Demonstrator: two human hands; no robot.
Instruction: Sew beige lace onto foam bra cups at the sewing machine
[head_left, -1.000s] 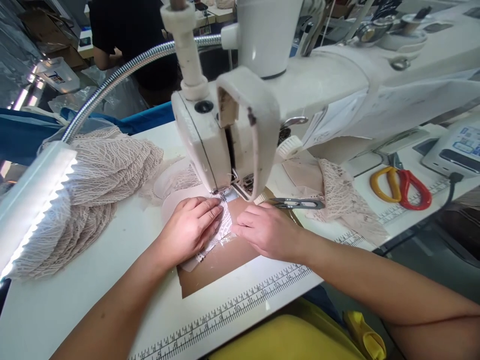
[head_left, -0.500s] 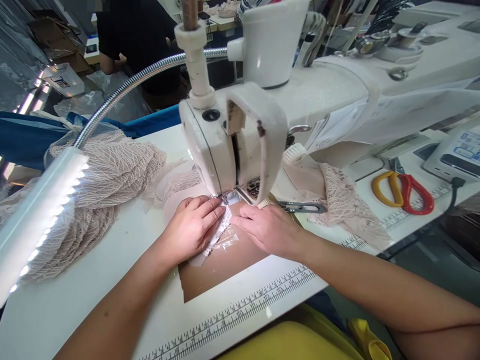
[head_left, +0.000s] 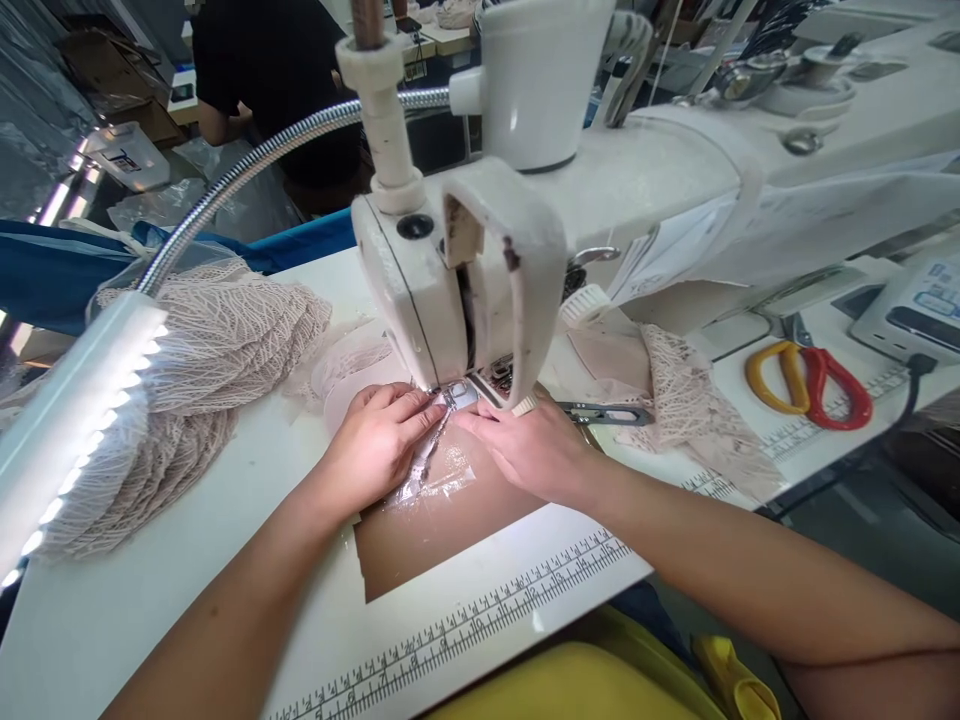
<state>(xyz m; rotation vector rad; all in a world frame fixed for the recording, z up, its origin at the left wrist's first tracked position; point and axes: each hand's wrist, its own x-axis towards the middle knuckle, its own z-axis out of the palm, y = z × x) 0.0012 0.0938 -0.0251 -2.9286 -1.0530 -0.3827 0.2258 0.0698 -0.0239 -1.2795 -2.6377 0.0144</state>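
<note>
My left hand (head_left: pixel 377 438) lies flat with fingers stretched on a pale fabric piece (head_left: pixel 339 405), left of the presser foot (head_left: pixel 456 394). Its fingertips are close to the foot. My right hand (head_left: pixel 534 448) is closed just right of the foot, thumb and fingers pressed together; what they hold, if anything, is hidden. The sewing machine head (head_left: pixel 457 290) stands over both hands. Beneath them is a brown plate (head_left: pixel 442 530) with shiny clear tape (head_left: pixel 444 484) on it. A pale lace edge (head_left: pixel 360 358) shows behind my left hand.
Stacked lace pieces (head_left: pixel 232 335) lie left under a lit lamp (head_left: pixel 90 430). At right are thread snips (head_left: pixel 611 414), more lace fabric (head_left: pixel 686 400) and scissors with yellow and red handles (head_left: pixel 836 390). A printed ruler (head_left: pixel 480 630) runs along the table's front edge. Another person (head_left: pixel 274 90) sits behind.
The white lace strip that showed between my hands has mostly gone from sight. My left hand has shifted slightly left, and my right hand slightly left and up.
</note>
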